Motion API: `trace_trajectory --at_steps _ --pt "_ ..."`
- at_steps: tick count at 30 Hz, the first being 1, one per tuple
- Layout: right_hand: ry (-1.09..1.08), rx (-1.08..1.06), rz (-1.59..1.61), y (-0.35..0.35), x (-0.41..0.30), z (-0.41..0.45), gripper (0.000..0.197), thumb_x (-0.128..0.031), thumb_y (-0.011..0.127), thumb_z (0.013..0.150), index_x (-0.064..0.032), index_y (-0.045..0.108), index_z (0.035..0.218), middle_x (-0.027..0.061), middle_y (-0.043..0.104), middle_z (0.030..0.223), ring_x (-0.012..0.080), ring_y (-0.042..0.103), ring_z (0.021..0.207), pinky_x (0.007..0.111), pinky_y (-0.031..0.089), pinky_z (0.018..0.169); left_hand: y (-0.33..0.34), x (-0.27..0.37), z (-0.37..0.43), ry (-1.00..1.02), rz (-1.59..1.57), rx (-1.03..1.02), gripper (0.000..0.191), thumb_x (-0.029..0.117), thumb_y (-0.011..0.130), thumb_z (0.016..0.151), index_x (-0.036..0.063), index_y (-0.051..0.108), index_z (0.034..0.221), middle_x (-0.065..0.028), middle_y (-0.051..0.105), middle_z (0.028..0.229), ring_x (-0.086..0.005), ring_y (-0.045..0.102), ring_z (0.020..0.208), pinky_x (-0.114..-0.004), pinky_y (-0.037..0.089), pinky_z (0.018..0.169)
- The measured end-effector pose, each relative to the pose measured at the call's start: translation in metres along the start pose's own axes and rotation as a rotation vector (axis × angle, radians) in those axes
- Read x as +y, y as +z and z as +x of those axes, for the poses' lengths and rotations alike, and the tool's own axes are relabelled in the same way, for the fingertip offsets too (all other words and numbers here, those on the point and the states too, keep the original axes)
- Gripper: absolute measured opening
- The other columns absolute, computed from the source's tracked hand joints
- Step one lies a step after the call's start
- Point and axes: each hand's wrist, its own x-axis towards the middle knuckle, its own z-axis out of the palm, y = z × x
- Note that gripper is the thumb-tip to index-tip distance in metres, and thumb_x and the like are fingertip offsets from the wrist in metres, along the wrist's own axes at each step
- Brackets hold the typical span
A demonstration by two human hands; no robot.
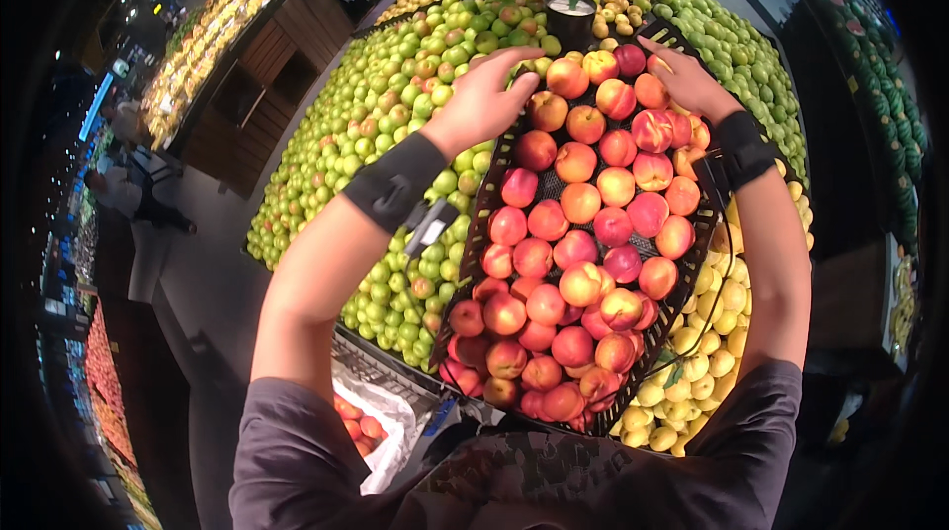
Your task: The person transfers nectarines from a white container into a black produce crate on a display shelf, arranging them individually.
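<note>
A black plastic crate (pixel 478 222) of red and yellow nectarines or peaches (pixel 580 202) lies lengthwise before me. The fruit is heaped at the near end and spread more thinly beyond, where the crate's mesh lining shows in gaps. At the crate's far left corner is my left hand (pixel 493 89), thumb and fingers apart beside the end fruit. My right hand (pixel 689 81) rests over the far right rim, its fingers spread close to an orange-red fruit (pixel 652 92). I see no fruit held in either hand.
Green jujube-like fruit (pixel 356 137) lies heaped left of the crate, yellow fruit (pixel 704 337) at its right. A potted plant (pixel 569 14) stands just beyond. Below left is a white-lined box (pixel 397 430) with red fruit. Cables run from my black wristbands (pixel 400 181). People (pixel 130 192) are at far left.
</note>
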Motion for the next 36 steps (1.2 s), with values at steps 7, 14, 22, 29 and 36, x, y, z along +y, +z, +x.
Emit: trace_trajectory --at_steps 7,14,22,29,36 --pt "-0.199 0.006 -0.184 0.005 -0.067 -0.177 0.045 -0.017 0.063 0.101 -0.0117 0.057 0.146 0.0168 0.060 0.143 0.0384 0.048 0.137 0.046 0.033 0.120 -0.115 -0.004 -0.314 -0.327 -0.250 0.254 0.025 0.005 0.056 0.105 -0.0010 0.065 0.127 -0.0094 0.068 0.128 -0.0185 0.061 0.124 -0.034 0.046 0.109" --pt "-0.143 -0.263 -0.141 0.055 -0.220 -0.306 0.044 -0.007 0.063 0.100 -0.0075 0.058 0.143 0.0140 0.059 0.144 0.0375 0.045 0.143 0.044 0.033 0.120 -0.097 -0.055 -0.601 -0.886 -0.262 0.277 0.022 0.008 0.060 0.103 -0.0006 0.067 0.122 -0.0048 0.070 0.119 -0.0136 0.063 0.111 -0.029 0.050 0.098" --pt "-0.367 -0.705 0.198 0.255 -0.391 -0.340 0.040 -0.010 0.062 0.099 -0.0034 0.060 0.138 0.0213 0.064 0.129 0.0366 0.064 0.115 0.042 0.051 0.099 -0.015 -0.090 -0.727 -1.145 -0.481 0.385 0.028 0.009 0.066 0.097 -0.0005 0.066 0.123 -0.0109 0.067 0.113 -0.0200 0.064 0.105 -0.032 0.052 0.092" --pt "-0.751 -0.613 -0.101 0.399 -0.407 -0.376 0.044 -0.006 0.074 0.082 -0.0114 0.068 0.126 0.0183 0.048 0.150 0.0423 0.058 0.124 0.043 0.052 0.101 0.028 -0.105 -0.726 -1.286 -0.549 0.323 0.042 0.007 0.062 0.093 -0.0007 0.062 0.134 -0.0184 0.068 0.120 -0.0253 0.067 0.108 -0.033 0.053 0.094" --pt "-0.520 -0.500 0.094 0.404 -0.404 -0.410 0.036 -0.006 0.078 0.081 -0.0129 0.073 0.115 0.0161 0.054 0.141 0.0353 0.067 0.105 0.045 0.055 0.091 0.044 -0.124 -0.731 -1.221 -0.420 0.620 0.048 0.006 0.064 0.087 -0.0014 0.052 0.134 -0.0286 0.063 0.126 -0.0391 0.061 0.121 -0.041 0.048 0.104"
